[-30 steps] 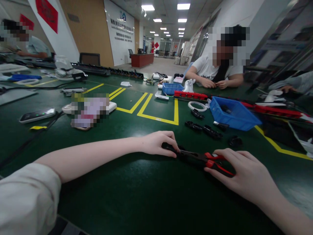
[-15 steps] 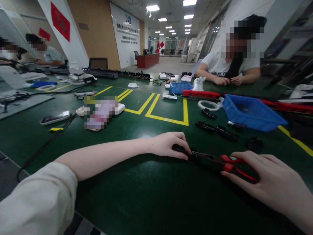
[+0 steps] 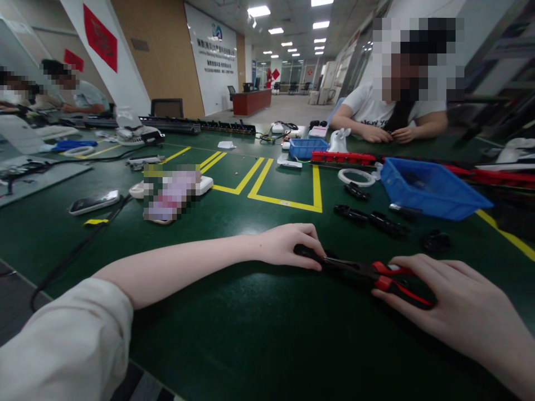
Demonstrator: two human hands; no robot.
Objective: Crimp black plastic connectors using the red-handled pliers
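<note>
My right hand [image 3: 451,298] is closed around the red and black handles of a pair of long-nose pliers [image 3: 380,274]. The pliers point left, low over the green table [image 3: 234,340], and their jaw tips reach my left hand's fingers. Between the thumb and fingers of my left hand [image 3: 288,245] is a small black part [image 3: 307,252]. Its far end lies at the plier tips; whether the jaws grip it is hard to see. Beyond the pliers lie several black parts [image 3: 388,224] of similar colour.
A blue bin [image 3: 434,192] stands at the right, with a white ring [image 3: 356,177] beside it. A smaller blue bin [image 3: 308,148] is farther back. Phones [image 3: 94,203] and a black cable [image 3: 79,248] lie at left. A person [image 3: 401,111] sits across the table.
My right hand and the pliers have shifted slightly left, bringing the plier tips closer to my left fingers. My left hand has hardly moved.
</note>
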